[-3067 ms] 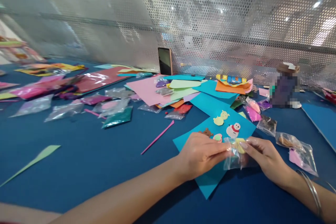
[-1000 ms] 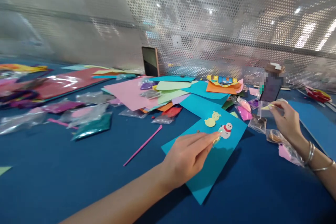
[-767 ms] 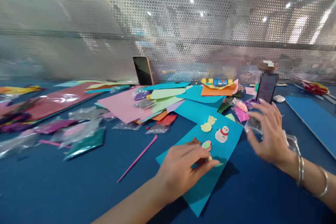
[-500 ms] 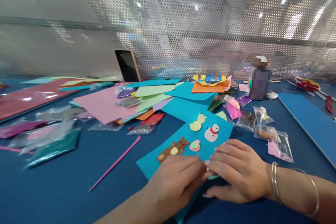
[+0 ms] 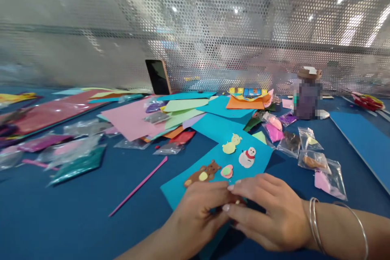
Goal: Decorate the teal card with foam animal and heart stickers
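Observation:
A turquoise card lies on the blue table, bearing a brown bear sticker, a pink-and-green sticker, a yellow duck sticker and a snowman sticker. My left hand and my right hand meet over the card's near part, fingertips pinched together around a tiny pale piece that I cannot make out. Bangles ring my right wrist.
Small clear bags of cut-outs lie right of the card. Loose coloured sheets pile behind it, with a pink paper strip and glitter bags to the left. A phone leans on the perforated screen; a jar stands at the right.
My right hand put a clear bag down at the right and came back to join my left hand over the card. My left hand slid toward me, uncovering the bear sticker.

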`<act>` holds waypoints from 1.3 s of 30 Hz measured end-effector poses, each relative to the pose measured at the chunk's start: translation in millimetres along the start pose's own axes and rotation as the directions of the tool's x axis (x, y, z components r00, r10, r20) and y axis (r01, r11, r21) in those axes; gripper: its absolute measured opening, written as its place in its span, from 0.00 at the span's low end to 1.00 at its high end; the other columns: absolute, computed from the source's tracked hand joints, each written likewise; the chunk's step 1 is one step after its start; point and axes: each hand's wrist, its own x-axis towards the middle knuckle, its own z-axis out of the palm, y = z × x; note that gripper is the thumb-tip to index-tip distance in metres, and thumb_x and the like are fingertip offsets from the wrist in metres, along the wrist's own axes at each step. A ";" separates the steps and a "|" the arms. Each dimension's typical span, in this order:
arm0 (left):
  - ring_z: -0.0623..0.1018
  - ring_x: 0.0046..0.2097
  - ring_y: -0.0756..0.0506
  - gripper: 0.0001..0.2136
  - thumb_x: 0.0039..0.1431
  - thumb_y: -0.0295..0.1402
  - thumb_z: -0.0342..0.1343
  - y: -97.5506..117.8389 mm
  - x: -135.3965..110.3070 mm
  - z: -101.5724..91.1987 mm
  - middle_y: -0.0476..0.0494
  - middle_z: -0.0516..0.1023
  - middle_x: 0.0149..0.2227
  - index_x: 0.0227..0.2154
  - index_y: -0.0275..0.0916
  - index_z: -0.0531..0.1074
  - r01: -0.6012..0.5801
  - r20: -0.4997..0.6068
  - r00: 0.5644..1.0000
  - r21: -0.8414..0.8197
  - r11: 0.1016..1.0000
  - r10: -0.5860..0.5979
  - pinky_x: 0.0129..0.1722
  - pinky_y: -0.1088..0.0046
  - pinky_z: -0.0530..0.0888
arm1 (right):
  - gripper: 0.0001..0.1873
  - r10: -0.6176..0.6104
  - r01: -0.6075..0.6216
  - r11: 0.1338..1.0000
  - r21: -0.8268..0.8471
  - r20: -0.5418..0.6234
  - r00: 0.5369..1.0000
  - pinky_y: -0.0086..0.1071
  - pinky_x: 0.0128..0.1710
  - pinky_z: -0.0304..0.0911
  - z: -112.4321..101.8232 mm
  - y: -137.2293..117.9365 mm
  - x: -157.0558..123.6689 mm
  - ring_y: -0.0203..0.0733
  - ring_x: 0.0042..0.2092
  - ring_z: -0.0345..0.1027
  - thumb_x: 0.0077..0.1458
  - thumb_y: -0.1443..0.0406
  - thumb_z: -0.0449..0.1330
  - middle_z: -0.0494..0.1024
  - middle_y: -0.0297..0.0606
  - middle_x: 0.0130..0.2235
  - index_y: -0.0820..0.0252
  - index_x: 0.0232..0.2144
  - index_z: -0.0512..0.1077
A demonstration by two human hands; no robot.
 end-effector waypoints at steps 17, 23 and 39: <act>0.72 0.27 0.53 0.09 0.64 0.30 0.45 -5.9 -8.6 -3.7 0.49 0.72 0.27 0.38 0.38 0.71 -0.066 -0.055 0.996 0.130 0.989 0.074 0.26 0.81 0.68 | 0.12 0.096 -0.096 0.994 -0.056 -0.013 0.995 0.36 0.34 0.66 0.2 11.2 -5.8 0.44 0.39 0.68 0.55 0.67 0.54 0.74 0.45 0.38 0.67 0.42 0.62; 0.74 0.35 0.50 0.11 0.61 0.24 0.44 -5.1 -5.6 -3.7 0.44 0.73 0.34 0.41 0.38 0.70 -0.046 -0.049 0.997 0.181 0.982 0.056 0.34 0.77 0.72 | 0.17 0.155 -0.152 0.985 -0.081 0.036 0.987 0.38 0.38 0.66 0.0 11.0 -5.9 0.47 0.42 0.67 0.54 0.69 0.53 0.72 0.48 0.42 0.67 0.47 0.59; 0.75 0.34 0.52 0.11 0.61 0.26 0.45 -11.0 -16.3 -0.1 0.46 0.75 0.34 0.44 0.39 0.68 0.010 -0.070 0.998 0.195 0.981 0.003 0.36 0.78 0.72 | 0.09 0.216 -0.223 0.975 0.012 0.188 0.958 0.38 0.39 0.60 4.9 15.0 -8.2 0.45 0.41 0.63 0.50 0.71 0.51 0.72 0.46 0.38 0.66 0.35 0.68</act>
